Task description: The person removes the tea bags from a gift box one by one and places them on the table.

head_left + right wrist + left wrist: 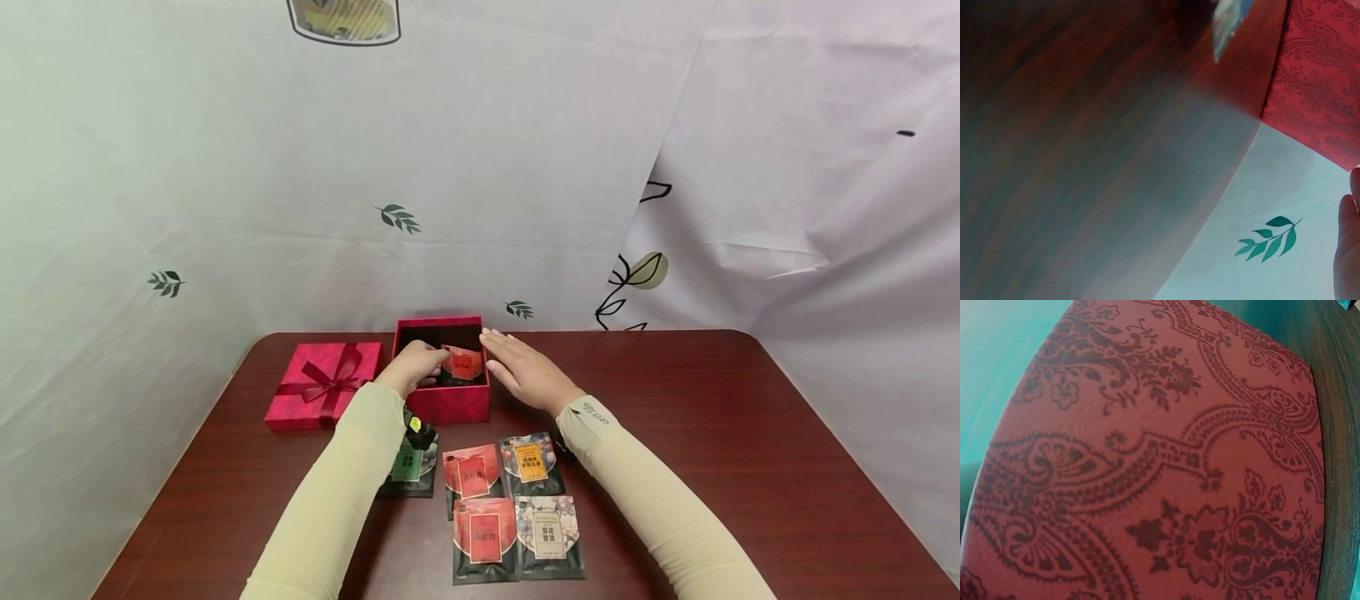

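Observation:
A red patterned gift box point(450, 407) stands lidless at the back of the table; its patterned side fills much of the left wrist view. My left hand point(414, 367) reaches over its left wall and pinches the upper left of a red-and-black tea packet point(463, 364) inside. The dark box interior hides part of those fingers. Against the box's right rim, my right hand point(527, 372) rests with straight fingers. In the right wrist view, fingers point(1347, 240) show beside the box's red side point(1319, 87).
Left of the box lies its lid point(300, 367) with a dark red ribbon bow. In front are two red packets point(472, 472), an orange-labelled packet point(532, 463), a cream-labelled packet point(548, 535) and a green-labelled packet point(407, 467) partly under my left sleeve. A white curtain hangs behind.

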The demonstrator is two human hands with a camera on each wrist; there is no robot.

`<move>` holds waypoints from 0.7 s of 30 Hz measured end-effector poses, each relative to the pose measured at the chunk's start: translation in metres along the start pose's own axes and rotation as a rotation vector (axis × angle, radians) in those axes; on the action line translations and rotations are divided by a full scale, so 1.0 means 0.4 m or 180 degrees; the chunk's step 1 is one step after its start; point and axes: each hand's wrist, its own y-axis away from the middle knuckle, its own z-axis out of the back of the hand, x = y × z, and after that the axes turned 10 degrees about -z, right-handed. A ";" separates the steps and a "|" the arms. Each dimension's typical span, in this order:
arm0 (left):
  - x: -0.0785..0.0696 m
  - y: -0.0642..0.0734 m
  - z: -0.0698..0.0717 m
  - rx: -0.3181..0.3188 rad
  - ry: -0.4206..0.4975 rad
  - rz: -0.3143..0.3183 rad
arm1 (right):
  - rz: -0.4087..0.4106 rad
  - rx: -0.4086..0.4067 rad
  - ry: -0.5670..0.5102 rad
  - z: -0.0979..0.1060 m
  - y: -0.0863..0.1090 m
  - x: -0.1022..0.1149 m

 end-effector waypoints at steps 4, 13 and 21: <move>-0.001 -0.003 -0.002 -0.0005 -0.0062 -0.0074 | -0.0012 0.0013 0.0002 0.001 0.001 0.000; 0.006 -0.015 -0.009 -0.0059 -0.0415 -0.0275 | -0.0023 0.0002 0.0001 0.002 0.001 -0.001; 0.006 -0.006 -0.009 -0.0094 -0.0521 -0.0425 | -0.0003 -0.0024 -0.0003 -0.003 0.000 -0.001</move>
